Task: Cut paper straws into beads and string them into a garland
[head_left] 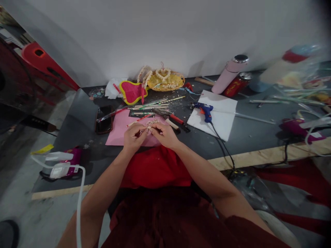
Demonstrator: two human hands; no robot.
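My left hand [134, 136] and my right hand [163, 134] meet over a pink sheet [118, 130] near the front of the dark table. Both are closed, fingertips pinched together on a small string of pale beads or pieces [152, 122], which curves up beyond the fingers. Its exact make is too small to tell. Just past the hands lie pliers with red handles [176, 119], a pale-handled tool [172, 125] and several thin sticks [152, 105]. A yellow basket [178, 80] at the wall holds a ring of similar pale pieces [163, 74].
A blue glue gun [205, 110] rests on a white sheet [223, 124], its cord hanging over the front edge. A phone [103, 119] lies left. Behind stand a pink bottle [229, 74] and red can [238, 84]. A purple device [74, 158] sits front left.
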